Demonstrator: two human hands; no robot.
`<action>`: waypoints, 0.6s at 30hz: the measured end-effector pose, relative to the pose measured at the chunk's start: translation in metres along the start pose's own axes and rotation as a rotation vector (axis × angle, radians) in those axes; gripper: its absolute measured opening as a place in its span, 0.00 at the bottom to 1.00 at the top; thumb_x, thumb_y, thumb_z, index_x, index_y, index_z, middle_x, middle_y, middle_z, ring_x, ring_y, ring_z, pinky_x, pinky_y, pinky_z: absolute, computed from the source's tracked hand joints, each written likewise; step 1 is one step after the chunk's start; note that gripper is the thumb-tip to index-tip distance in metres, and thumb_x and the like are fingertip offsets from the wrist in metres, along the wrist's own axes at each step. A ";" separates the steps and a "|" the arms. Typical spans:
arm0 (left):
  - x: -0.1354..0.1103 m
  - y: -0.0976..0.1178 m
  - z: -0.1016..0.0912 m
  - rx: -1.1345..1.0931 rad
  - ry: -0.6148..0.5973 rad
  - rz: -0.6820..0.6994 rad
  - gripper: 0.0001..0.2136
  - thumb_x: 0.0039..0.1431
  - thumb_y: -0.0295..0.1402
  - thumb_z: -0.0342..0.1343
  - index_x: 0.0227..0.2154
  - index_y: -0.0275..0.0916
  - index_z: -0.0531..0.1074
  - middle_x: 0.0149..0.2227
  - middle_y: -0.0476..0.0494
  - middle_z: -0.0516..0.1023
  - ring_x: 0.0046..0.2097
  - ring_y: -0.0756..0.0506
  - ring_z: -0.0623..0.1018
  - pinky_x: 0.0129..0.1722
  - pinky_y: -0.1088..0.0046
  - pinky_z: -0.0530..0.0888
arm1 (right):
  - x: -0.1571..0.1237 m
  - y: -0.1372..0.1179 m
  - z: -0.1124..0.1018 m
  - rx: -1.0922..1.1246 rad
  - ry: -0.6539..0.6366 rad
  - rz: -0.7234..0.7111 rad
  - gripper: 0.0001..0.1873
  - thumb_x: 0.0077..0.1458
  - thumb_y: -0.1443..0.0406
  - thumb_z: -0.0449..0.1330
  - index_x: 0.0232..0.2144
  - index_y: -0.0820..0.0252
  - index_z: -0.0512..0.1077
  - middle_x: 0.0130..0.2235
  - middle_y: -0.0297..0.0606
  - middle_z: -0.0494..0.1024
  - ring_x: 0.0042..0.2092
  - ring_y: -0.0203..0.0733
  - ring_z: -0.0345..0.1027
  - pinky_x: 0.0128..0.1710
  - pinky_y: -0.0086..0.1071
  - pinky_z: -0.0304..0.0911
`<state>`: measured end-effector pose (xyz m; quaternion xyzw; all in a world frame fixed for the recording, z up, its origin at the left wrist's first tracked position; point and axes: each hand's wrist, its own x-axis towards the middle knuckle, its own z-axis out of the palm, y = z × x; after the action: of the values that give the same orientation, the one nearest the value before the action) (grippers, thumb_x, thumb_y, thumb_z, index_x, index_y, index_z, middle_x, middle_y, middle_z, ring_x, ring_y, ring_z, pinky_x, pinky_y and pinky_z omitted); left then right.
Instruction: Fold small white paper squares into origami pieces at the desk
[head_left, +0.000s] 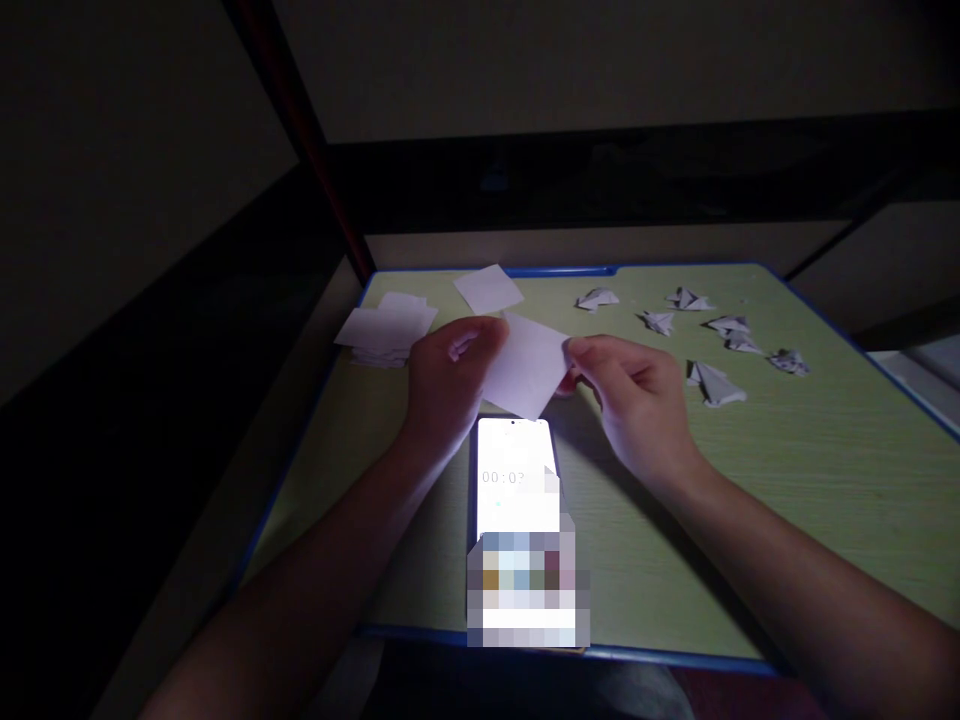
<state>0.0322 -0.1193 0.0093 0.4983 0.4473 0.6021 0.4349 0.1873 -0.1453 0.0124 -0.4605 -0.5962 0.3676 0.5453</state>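
A square sheet of white paper (529,365) is held up over the table, turned so that its corners point sideways and down. My left hand (454,375) pinches its left corner between thumb and fingers. At the right corner, my right hand (634,390) grips it the same way. Just below the sheet's lower corner lies a lit phone (517,475) showing a timer, its lower part blurred out. Beyond my left hand, another square paper sheet (489,288) lies flat near the far edge.
A loose stack of paper squares (386,328) sits at the table's far left. Several folded paper figures (716,384) are scattered on the right side. The light-green table (810,500) has a blue rim, and a dark wall stands behind it.
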 end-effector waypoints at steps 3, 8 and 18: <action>0.002 0.001 -0.001 0.017 0.022 0.025 0.08 0.50 0.38 0.63 0.27 0.38 0.78 0.28 0.47 0.80 0.31 0.49 0.76 0.29 0.74 0.71 | 0.000 -0.001 0.000 -0.017 -0.018 0.012 0.15 0.57 0.61 0.60 0.19 0.57 0.72 0.22 0.34 0.74 0.26 0.38 0.67 0.28 0.34 0.61; 0.003 0.002 -0.002 0.036 0.005 0.057 0.07 0.51 0.36 0.63 0.25 0.38 0.77 0.27 0.47 0.79 0.30 0.49 0.75 0.28 0.74 0.71 | 0.000 -0.001 0.000 -0.045 -0.014 -0.006 0.16 0.57 0.59 0.61 0.19 0.58 0.72 0.21 0.33 0.74 0.25 0.36 0.65 0.26 0.32 0.59; 0.003 0.001 -0.003 0.000 0.008 0.019 0.05 0.49 0.34 0.64 0.26 0.38 0.78 0.27 0.47 0.79 0.29 0.50 0.75 0.27 0.74 0.70 | -0.001 0.003 -0.001 -0.155 -0.048 -0.024 0.19 0.59 0.56 0.58 0.19 0.57 0.67 0.20 0.33 0.69 0.25 0.36 0.61 0.25 0.33 0.54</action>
<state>0.0288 -0.1167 0.0108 0.5001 0.4444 0.6081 0.4274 0.1887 -0.1453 0.0092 -0.4853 -0.6413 0.3248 0.4977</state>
